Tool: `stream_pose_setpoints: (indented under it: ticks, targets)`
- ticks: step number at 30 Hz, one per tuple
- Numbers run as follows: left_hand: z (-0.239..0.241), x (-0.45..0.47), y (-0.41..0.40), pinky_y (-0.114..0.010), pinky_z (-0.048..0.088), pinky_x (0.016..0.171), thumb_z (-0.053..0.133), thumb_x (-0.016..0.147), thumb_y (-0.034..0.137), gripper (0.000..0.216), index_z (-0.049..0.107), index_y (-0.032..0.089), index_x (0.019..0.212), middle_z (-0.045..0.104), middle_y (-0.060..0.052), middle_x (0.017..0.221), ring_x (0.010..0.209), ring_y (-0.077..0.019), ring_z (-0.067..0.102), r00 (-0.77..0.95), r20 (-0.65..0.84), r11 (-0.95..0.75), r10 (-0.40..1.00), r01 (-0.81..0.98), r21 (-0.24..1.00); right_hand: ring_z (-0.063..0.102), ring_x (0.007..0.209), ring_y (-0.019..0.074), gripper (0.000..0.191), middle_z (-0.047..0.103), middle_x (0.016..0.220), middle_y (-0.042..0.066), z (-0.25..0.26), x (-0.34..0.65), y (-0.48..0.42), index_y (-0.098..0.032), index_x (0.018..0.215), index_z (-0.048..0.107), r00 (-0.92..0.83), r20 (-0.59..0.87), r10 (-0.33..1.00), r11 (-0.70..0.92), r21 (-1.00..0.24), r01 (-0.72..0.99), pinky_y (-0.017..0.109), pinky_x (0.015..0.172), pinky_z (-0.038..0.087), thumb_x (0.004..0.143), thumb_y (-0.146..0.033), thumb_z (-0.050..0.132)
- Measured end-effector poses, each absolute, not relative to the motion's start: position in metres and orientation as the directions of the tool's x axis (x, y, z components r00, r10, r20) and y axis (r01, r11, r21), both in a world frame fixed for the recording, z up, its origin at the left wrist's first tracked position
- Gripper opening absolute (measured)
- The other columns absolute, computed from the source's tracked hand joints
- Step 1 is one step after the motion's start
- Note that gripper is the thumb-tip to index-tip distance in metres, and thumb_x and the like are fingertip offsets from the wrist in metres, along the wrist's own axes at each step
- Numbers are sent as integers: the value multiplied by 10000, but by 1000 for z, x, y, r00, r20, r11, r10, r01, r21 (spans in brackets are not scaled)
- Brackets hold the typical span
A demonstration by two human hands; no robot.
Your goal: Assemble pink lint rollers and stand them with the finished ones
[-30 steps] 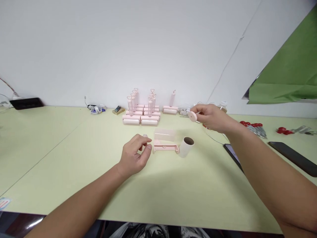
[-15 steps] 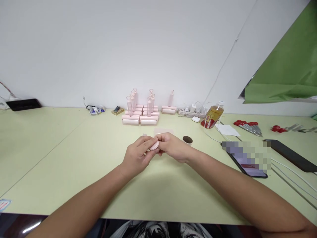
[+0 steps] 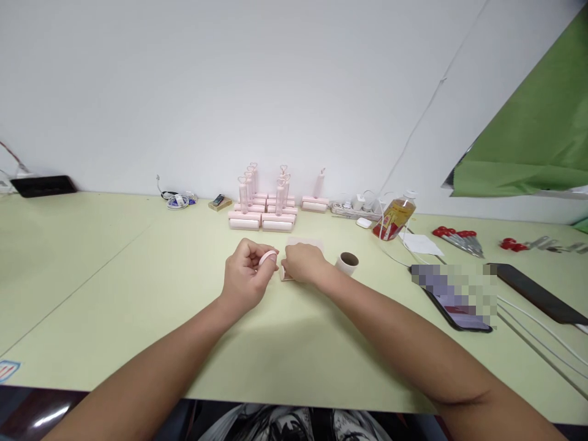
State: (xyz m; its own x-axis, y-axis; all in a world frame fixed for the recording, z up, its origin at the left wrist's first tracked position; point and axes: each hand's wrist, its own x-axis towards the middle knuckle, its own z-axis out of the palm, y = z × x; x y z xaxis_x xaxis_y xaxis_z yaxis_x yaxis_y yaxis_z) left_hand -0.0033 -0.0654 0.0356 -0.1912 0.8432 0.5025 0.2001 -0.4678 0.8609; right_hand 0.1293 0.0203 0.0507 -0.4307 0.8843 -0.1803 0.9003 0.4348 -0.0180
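My left hand (image 3: 244, 277) is closed, pinching a small pink round cap-like piece (image 3: 268, 257) between thumb and fingers. Just to its right, my right hand (image 3: 303, 262) reaches down with curled fingers at a pale pink part (image 3: 285, 273) on the table. Its fingertips are mostly hidden, so whether they grip that part cannot be made out. Beyond the right hand lies a flat translucent pink piece (image 3: 316, 243). A short white roll with a brown hollow core (image 3: 348, 263) stands right of my right wrist.
Several pink lint rollers with upright handles (image 3: 261, 214) stand near the wall, one (image 3: 315, 199) apart from them. Rightward are a power strip (image 3: 351, 208), a tilted bottle (image 3: 395, 217), red-handled tools (image 3: 459, 239), a phone (image 3: 452, 300) and a black slab (image 3: 537, 291) with cables.
My hands have come apart. The left has moved slightly left, keeping the round piece; the right has let go of it and now reaches down at the pale pink part. More of the roll shows.
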Motion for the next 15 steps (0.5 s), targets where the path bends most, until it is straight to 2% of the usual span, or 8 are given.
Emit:
stream_pose_setpoints:
  ticks: [4, 9, 12, 15]
  targets:
    - [37, -3, -66, -224, 464, 462, 573, 828, 258, 278, 321, 214, 719, 682, -41, 881, 595, -123, 651, -186, 474, -468, 861, 80, 880, 676, 921, 302, 299, 701, 1031, 205, 48, 118, 35, -136, 1046, 697, -418, -194, 888, 428, 16, 903, 347, 704, 490, 793, -271, 615]
    - [39, -5, -65, -235, 449, 484, 567, 792, 233, 257, 336, 209, 681, 644, -17, 823, 543, -89, 567, -204, 496, -480, 844, 124, 868, 680, 915, 312, 303, 698, 1012, 215, 44, 113, 42, -113, 1016, 695, -423, -185, 887, 437, 45, 898, 348, 713, 496, 722, -178, 670]
    - [41, -6, -64, -235, 429, 491, 587, 780, 255, 258, 370, 201, 651, 616, -10, 785, 537, -81, 520, -202, 498, -468, 844, 179, 866, 679, 899, 304, 257, 695, 1010, 212, 47, 112, 35, -116, 982, 692, -437, -166, 884, 448, 39, 893, 334, 713, 485, 736, -185, 663]
    - [41, -6, -63, -230, 421, 502, 607, 776, 276, 253, 400, 196, 656, 598, -3, 753, 553, -83, 502, -208, 489, -450, 847, 206, 869, 673, 874, 284, 271, 699, 975, 172, 58, 117, 22, -145, 1047, 658, -445, -118, 888, 450, 18, 893, 314, 681, 468, 789, -209, 608]
